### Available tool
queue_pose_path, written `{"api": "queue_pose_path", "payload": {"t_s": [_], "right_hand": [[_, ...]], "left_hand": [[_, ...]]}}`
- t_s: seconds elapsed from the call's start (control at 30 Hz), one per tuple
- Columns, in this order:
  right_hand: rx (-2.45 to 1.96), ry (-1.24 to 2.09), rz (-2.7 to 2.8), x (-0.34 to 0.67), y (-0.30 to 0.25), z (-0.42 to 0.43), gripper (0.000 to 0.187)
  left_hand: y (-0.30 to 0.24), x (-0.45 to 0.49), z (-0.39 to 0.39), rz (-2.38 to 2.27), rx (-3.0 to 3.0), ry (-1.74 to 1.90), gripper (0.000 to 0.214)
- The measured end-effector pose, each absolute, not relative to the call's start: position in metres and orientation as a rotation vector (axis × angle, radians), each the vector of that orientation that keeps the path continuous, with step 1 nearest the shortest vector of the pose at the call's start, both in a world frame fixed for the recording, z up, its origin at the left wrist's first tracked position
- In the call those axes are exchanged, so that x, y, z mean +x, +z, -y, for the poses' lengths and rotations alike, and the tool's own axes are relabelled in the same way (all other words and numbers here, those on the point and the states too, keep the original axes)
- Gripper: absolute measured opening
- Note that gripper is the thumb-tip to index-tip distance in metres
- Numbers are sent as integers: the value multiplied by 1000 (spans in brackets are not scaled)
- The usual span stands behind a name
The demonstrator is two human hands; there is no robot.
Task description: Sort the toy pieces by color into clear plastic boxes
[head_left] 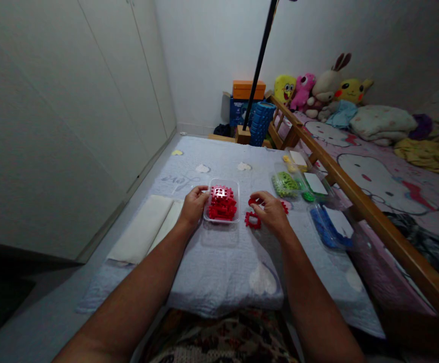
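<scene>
While one hand (194, 207) holds one tub (225, 221), four others (331, 244) sit apart

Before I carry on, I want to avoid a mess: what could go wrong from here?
The red pieces are loosely heaped in the clear container, so some might spill if the left hand, gripping its side, tips it.
The loose red piece lies on the cloth close to the right hand, which could knock it aside.
Another red piece is partly hidden by that hand and might be overlooked.
</scene>
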State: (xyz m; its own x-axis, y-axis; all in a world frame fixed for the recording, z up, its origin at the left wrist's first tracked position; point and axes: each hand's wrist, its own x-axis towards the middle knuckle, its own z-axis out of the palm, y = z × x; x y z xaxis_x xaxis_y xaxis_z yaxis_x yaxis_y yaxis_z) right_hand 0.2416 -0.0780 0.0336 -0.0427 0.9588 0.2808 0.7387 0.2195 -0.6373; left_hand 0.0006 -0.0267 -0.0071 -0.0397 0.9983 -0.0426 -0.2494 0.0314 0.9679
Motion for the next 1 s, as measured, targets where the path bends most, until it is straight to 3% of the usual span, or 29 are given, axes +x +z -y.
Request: {"api": "queue_pose_path", "payload": {"t_s": [0.37, 0.73, 1.0], "right_hand": [[-1513, 313, 2066, 169, 36, 65, 21], [-1462, 312, 1931, 205, 35, 70, 20], [-2131, 88, 1752, 301, 19, 82, 25]], "left_hand": [[-2, 2, 30, -1047, 954, 1329, 37], [-6, 1, 28, -1068, 976, 1333, 37], [-8, 0, 27, -1031, 948, 1283, 45]]}}
